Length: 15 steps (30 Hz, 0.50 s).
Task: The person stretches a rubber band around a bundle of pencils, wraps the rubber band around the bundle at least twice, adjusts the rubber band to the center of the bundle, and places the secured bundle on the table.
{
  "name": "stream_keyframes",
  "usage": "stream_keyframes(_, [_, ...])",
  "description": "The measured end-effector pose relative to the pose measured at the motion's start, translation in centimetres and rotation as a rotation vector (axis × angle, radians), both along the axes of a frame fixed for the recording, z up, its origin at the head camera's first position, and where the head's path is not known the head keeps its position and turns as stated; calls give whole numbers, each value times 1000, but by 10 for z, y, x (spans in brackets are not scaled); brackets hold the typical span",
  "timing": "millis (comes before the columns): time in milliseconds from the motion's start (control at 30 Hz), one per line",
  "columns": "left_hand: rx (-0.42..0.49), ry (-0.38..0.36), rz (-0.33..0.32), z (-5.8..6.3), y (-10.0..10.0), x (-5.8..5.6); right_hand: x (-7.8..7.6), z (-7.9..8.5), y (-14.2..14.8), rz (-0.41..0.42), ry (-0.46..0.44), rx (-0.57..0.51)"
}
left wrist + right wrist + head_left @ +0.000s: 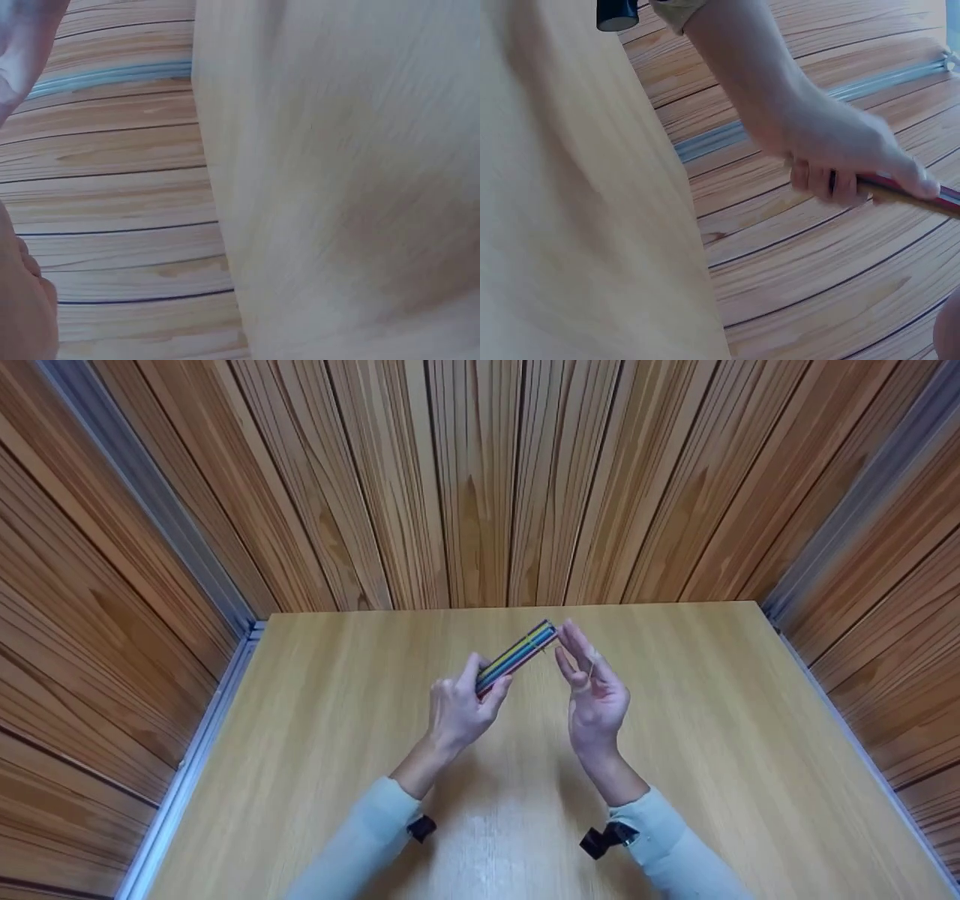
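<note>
My left hand (459,709) grips a bundle of coloured pencils (510,660), which slants up to the right above the table. A thin yellowish band (531,640) appears to cross the bundle near its far end. In the right wrist view the fingers and thumb of the left hand (832,150) curl round the pencils (946,196). My right hand (598,701) is raised at the bundle's far end, fingers mostly extended, fingertips close to the pencil ends; contact is unclear. A fine pale line shows by its fingers, too small to identify.
Below the hands lies a light wooden table (337,780). Wood-plank walls (480,487) stand at the back and both sides, with metal rails (187,765) along the edges. Both wrists carry small black cameras (596,842).
</note>
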<state>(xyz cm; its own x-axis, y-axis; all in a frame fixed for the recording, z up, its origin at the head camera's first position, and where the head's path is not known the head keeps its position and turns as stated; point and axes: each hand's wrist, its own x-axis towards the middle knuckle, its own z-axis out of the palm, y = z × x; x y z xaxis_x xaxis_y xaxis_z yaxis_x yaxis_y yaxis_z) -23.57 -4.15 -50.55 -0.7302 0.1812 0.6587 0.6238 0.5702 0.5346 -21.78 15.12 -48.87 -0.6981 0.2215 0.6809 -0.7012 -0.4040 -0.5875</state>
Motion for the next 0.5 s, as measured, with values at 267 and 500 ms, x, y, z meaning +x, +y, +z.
stream_keyframes(267, [-396, 398, 7, 17, -29, -9, -8, -1, 30, 88, -98, 153])
stream_keyframes(500, [-629, 540, -1, 33, -44, -15, -13, 5, 54, 181, -207, 459])
